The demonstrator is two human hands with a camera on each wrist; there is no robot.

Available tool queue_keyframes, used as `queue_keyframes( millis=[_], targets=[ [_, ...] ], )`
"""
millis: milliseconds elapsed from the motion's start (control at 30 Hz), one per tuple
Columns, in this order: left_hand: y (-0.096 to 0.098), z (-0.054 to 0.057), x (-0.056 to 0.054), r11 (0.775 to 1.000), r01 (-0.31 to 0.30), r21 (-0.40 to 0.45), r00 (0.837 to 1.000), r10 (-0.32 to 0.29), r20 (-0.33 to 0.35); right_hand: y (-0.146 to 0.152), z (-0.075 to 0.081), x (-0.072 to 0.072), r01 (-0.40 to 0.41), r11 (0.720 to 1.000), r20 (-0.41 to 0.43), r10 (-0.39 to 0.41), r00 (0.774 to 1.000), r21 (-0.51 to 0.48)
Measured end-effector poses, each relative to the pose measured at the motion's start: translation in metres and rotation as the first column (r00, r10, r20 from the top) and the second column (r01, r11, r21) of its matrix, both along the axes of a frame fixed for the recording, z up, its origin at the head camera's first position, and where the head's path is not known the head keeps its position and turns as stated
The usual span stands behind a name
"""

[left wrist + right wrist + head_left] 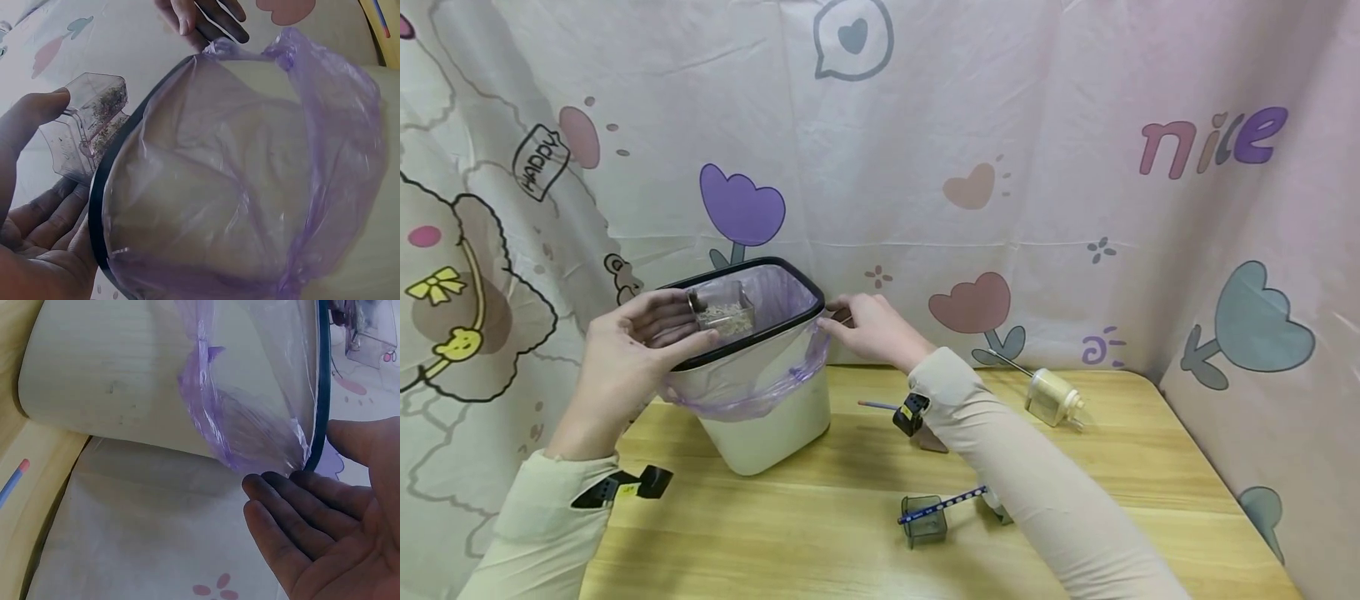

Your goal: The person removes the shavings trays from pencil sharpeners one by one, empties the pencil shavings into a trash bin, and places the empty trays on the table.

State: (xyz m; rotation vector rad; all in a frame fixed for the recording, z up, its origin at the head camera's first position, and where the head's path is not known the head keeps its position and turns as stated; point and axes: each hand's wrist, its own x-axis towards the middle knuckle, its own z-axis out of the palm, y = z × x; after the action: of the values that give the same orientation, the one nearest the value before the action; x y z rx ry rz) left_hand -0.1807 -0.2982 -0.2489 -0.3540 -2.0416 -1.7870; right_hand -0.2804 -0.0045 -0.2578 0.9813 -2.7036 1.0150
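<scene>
My left hand (628, 350) holds a small clear plastic box (724, 312) at the mouth of a white trash bin (778, 429). Pale shavings lie in the box; in the left wrist view its open side faces the thumb, and the shavings cling along the walls. A black ring (99, 206) rims the bin, over a translucent purple bag (340, 125) folded down outside. At the bin's right end is my right hand (337, 519), its thumb at the ring and its nearly straight fingertips against the bag's outside.
On the wooden table (820, 542), a blue dotted pencil (951, 502) lies across a dark see-through box (925, 527). Another pencil (876, 405) and a pinkish object (932, 442) lie under my right forearm. A pale yellow box-shaped object (1051, 397) stands at the right. A patterned curtain (880, 167) hangs behind.
</scene>
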Motion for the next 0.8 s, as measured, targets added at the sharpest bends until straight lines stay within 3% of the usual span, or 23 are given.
queue_keyframes(
  millis=[367, 533, 633, 800],
  targets=[
    [-0.010, 0.003, -0.003, 0.999, -0.014, -0.043, 1.000, 0.013, -0.021, -0.007, -0.001, -0.004, 0.086, 0.994, 0.056, -0.083, 0.995, -0.061],
    [-0.011, 0.007, -0.001, 0.986, -0.082, -0.145, 0.996, 0.084, 0.009, -0.013, 0.001, -0.005, 0.103, 0.991, 0.050, -0.099, 0.994, -0.084],
    [-0.011, 0.009, -0.001, 0.967, -0.128, -0.222, 0.990, 0.138, 0.033, -0.017, 0.002, -0.006, 0.108, 0.989, 0.041, -0.104, 0.994, -0.099],
    [-0.013, 0.011, -0.003, 0.957, -0.138, -0.254, 0.987, 0.155, 0.047, -0.023, 0.004, -0.006, 0.127, 0.985, 0.013, -0.126, 0.992, -0.119]
  ],
)
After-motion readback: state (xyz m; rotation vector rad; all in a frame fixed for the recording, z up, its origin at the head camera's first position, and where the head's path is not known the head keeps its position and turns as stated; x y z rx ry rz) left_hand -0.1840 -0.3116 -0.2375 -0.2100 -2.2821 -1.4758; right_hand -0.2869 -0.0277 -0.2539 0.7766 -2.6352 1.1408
